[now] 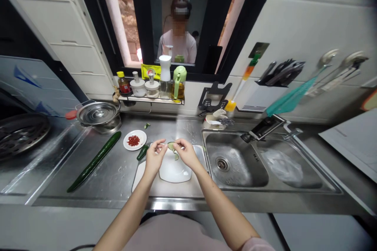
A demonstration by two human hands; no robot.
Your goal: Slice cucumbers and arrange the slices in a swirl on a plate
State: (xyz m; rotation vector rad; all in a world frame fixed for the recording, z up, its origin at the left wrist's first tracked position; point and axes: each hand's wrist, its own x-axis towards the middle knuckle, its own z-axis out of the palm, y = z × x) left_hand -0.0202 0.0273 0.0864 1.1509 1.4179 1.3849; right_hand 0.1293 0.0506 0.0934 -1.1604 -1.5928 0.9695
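Observation:
Pinched between thumb and fingers of my right hand (186, 153) is a thin green-edged cucumber slice (171, 146), held over the far part of a white plate (176, 175). My left hand (155, 156) hovers just left of the slice, its fingers bent but apart, with nothing visible in them. A second small slice (176, 157) shows just beneath my right fingertips; whether it hangs or rests on the plate I cannot tell. The plate stands on a pale cutting board (147, 190). Close to my left hand lies a short cut piece of cucumber (143, 152).
A long cucumber (96, 160) lies on the steel counter at left. Chopped red pieces fill a small white dish (143, 135). A lidded pot (99, 114) stands behind. Bottles and jars line a shelf (150, 99). On the right is a double sink (235, 157) with a black faucet (260, 128).

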